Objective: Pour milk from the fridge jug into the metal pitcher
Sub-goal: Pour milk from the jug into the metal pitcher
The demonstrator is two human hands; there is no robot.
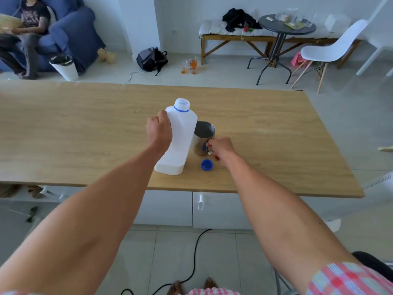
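A white plastic milk jug point(180, 135) with a blue neck ring and no cap stands near the middle of the wooden table point(85, 128), leaning slightly to the right. My left hand point(159, 129) grips its handle side from the left. Right beside it, touching or nearly so, stands the metal pitcher point(202, 137), its mouth open upward. My right hand point(220, 147) holds the pitcher's handle on its near right side. The jug's blue cap point(207, 165) lies on the table just in front of the pitcher.
The table's near edge runs just in front of the jug. Beyond the table are a white bin point(66, 68), a backpack point(151, 58), a round dark side table point(286, 26), a white chair point(331, 50) and a seated person point(23, 30) on a blue armchair.
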